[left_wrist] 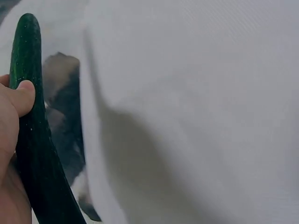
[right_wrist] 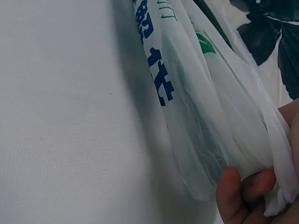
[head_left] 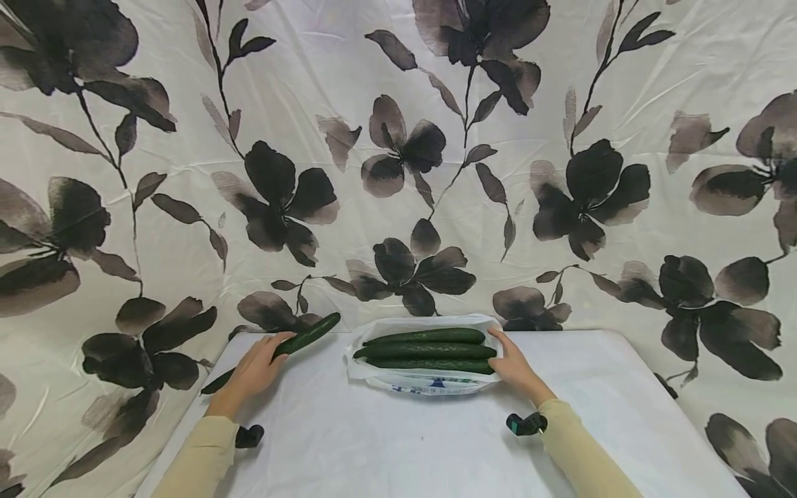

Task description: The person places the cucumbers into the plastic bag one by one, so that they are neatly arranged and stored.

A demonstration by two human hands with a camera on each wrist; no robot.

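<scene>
A long dark green cucumber [head_left: 309, 333] is gripped by my left hand [head_left: 257, 365] over the left side of the table. The left wrist view shows the thumb lying across that cucumber [left_wrist: 32, 135], whose rounded end points up. At the table's back middle lies a white plastic bag [head_left: 398, 382], its mouth spread wide, with three cucumbers [head_left: 429, 351] side by side inside. My right hand [head_left: 512, 363] holds the bag's right edge. In the right wrist view, curled fingers [right_wrist: 229, 189] pinch gathered film of the bag [right_wrist: 187, 121], which bears blue and green print.
A white cloth covers the table [head_left: 398, 449]. Close behind its back edge hangs a pale curtain [head_left: 349, 277] with dark flowers. Each wrist carries a small black device, the left one [head_left: 250, 436] and the right one [head_left: 526, 424].
</scene>
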